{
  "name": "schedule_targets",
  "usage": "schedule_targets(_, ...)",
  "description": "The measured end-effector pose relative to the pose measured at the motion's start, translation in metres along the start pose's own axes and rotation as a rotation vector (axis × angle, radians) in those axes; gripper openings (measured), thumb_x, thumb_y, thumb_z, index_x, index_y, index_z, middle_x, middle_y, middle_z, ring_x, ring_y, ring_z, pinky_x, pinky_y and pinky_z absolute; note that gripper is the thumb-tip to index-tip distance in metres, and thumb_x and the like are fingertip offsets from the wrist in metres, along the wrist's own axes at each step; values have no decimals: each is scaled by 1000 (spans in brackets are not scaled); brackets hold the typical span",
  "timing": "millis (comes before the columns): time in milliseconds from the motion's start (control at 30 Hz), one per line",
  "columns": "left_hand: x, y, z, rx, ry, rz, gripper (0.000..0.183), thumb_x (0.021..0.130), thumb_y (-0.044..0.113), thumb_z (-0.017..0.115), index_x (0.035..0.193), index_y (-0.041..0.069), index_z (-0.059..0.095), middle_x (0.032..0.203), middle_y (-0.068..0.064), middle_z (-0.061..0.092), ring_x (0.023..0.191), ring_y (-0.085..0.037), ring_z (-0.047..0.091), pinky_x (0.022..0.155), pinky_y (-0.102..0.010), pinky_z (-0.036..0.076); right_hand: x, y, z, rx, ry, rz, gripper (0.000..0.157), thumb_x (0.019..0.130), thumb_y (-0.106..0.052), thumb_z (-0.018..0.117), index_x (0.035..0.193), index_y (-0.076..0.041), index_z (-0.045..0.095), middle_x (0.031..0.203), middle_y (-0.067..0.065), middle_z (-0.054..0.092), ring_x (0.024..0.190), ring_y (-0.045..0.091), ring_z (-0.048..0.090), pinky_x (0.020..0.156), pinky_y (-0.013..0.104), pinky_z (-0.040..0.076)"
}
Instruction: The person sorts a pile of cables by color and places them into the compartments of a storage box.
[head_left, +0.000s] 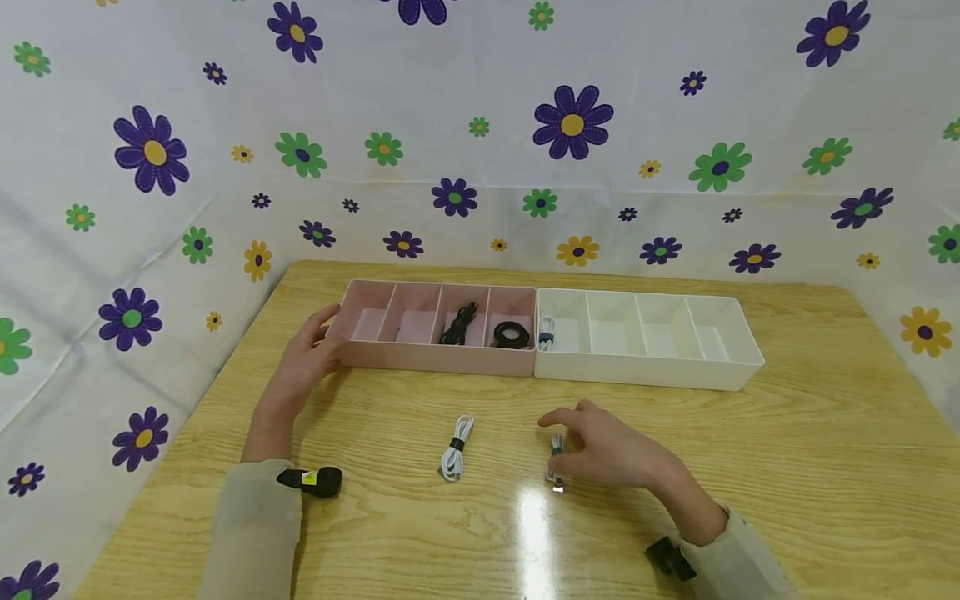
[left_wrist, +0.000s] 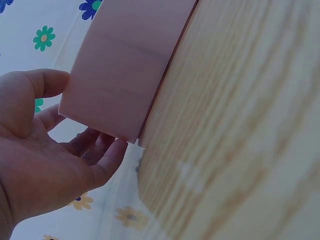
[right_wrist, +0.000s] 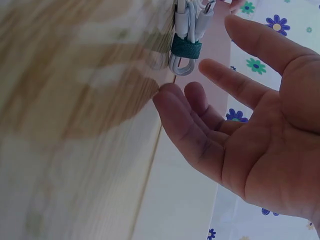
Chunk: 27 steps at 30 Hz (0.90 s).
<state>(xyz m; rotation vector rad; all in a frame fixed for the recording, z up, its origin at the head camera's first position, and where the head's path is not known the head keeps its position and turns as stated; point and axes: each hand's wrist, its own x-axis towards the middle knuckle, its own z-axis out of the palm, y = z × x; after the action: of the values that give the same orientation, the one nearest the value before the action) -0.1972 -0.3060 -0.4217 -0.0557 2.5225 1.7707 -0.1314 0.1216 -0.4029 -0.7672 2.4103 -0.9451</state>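
My left hand [head_left: 303, 358] rests against the left end of a long pink divided box [head_left: 435, 358], thumb near its rim and fingers lightly bent along the end wall. Above the table, my right hand [head_left: 611, 446] reaches over a bundled white cable [head_left: 557, 446], thumb and fingers apart. In the right wrist view, that cable [right_wrist: 185, 25] wears a dark green strap [right_wrist: 186, 47], close beside the fingertips. Left of it lies another white cable [head_left: 457, 450], tied with a black strap.
Two black cables, one an elongated bundle [head_left: 459, 325] and one coiled [head_left: 512, 335], lie in the pink box's right compartments. A white divided box [head_left: 645, 369] adjoins it, with a white cable [head_left: 547, 332] in its leftmost compartment. Behind the wooden table [head_left: 810, 467] hangs flowered cloth [head_left: 480, 75].
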Motion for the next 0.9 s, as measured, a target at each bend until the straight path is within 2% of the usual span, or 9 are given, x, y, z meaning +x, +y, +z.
schedule_targets(133, 1, 0, 0, 0, 1, -8, 63, 106, 30, 44, 161, 18, 15, 156, -26, 26, 137, -39, 35, 108, -52, 38, 0, 0, 2, -22, -42, 12, 53, 87, -26, 76, 133, -10, 55, 90, 6, 53, 80, 16, 48, 67, 30, 42)
schedule_targets(167, 1, 0, 0, -1, 1, -9, 63, 106, 30, 44, 161, 19, 15, 156, -26, 25, 137, -39, 34, 109, -54, 36, 0, 0, 2, -28, -57, 12, 51, 87, -26, 76, 131, -11, 55, 91, 5, 53, 80, 16, 48, 69, 31, 43)
schedule_targets(267, 2, 1, 0, 6, 2, -14, 62, 107, 30, 44, 161, 19, 15, 156, -26, 26, 136, -38, 34, 107, -51, 39, -1, -1, 3, -42, -93, -7, 39, 88, -25, 75, 122, -14, 59, 94, 5, 52, 82, 17, 48, 70, 31, 43)
schedule_targets(433, 1, 2, 0, 14, 3, -17, 62, 107, 30, 43, 161, 17, 15, 155, -26, 27, 136, -38, 34, 103, -44, 40, -2, -2, 4, -45, -105, -53, 23, 89, -25, 73, 108, -14, 68, 94, 3, 51, 82, 16, 46, 70, 29, 42)
schedule_targets(900, 1, 4, 1, 9, 9, -24, 62, 106, 27, 44, 161, 16, 15, 155, -28, 27, 136, -38, 34, 106, -50, 38, -2, -1, 5, -94, -66, -14, 20, 86, -18, 75, 102, -11, 65, 97, 3, 50, 81, 16, 47, 71, 30, 43)
